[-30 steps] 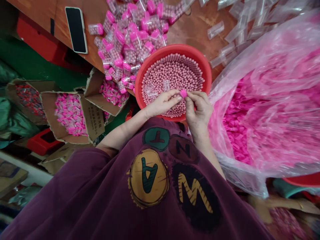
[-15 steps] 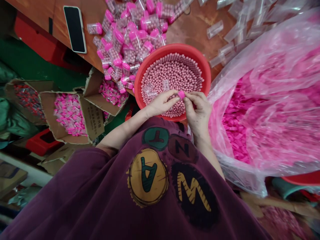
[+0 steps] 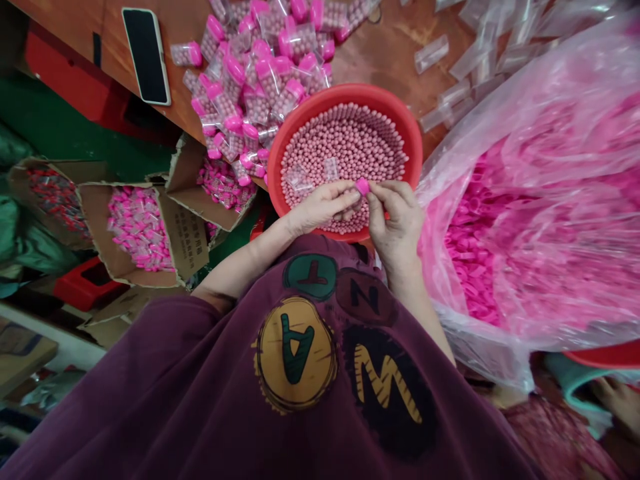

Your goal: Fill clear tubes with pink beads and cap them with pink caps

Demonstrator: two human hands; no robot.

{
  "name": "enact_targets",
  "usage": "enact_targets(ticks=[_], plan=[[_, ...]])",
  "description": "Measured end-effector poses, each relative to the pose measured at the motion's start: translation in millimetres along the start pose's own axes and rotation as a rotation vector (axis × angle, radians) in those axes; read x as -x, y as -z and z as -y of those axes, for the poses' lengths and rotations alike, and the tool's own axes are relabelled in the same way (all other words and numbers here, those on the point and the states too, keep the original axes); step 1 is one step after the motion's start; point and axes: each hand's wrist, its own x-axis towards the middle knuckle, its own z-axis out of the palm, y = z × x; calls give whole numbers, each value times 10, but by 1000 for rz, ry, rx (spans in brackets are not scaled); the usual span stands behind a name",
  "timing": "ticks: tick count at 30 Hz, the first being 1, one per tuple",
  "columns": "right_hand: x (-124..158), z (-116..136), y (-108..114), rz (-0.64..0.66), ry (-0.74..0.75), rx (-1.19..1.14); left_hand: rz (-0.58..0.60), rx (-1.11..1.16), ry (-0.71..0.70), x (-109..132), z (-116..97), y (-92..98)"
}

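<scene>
Over a red basin (image 3: 345, 91) filled with small pink beads (image 3: 345, 143), my two hands meet. My left hand (image 3: 323, 205) is closed around a small container whose body is mostly hidden by the fingers. Its pink cap (image 3: 363, 186) shows at the top, between both hands. Thumb and forefinger of my right hand (image 3: 397, 217) pinch this cap from the right side. Two clear plastic tubes, one of them (image 3: 331, 169) upright-looking, lie on the beads near my left hand.
Pink-capped bead bottles (image 3: 270, 73) are heaped behind the basin. A phone (image 3: 147, 57) lies on the table (image 3: 380, 50). Clear tubes (image 3: 431, 54) are scattered at back right. A plastic bag (image 3: 530, 233) of pink caps stands at right, cardboard boxes (image 3: 187, 237) of filled pieces at left.
Both hands stay at the pink cap, with only slight finger shifts. The view has moved slightly. At bottom right, a teal item has shifted and what looks like another person's hand shows.
</scene>
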Motion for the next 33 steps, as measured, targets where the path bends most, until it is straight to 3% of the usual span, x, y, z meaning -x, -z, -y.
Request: enact_targets(ticks=[4,8,17,22,25,29,33], plan=[[20,-14,-45,-52,-47,9,-18,-26,-53,-4,-47,-8],[15,-27,-69,-54,-8,-33,-25,49,-1,-15,-32,-61],[16,-30,74,208,-26,37,-126,-122,-35,-79,46,-47],[-155,-7,173,304,-47,-55,-80,-30,46,-24,11,-23],[-190,-76,93,192,-122,-147,-70,10,29,6,-55,0],[-75,-290,-201,-50,-165,-223,-78,-38,-12,-6,-124,60],[66,-401,-351,-158,-174,-279,-106,-117,-15,-43,-124,109]])
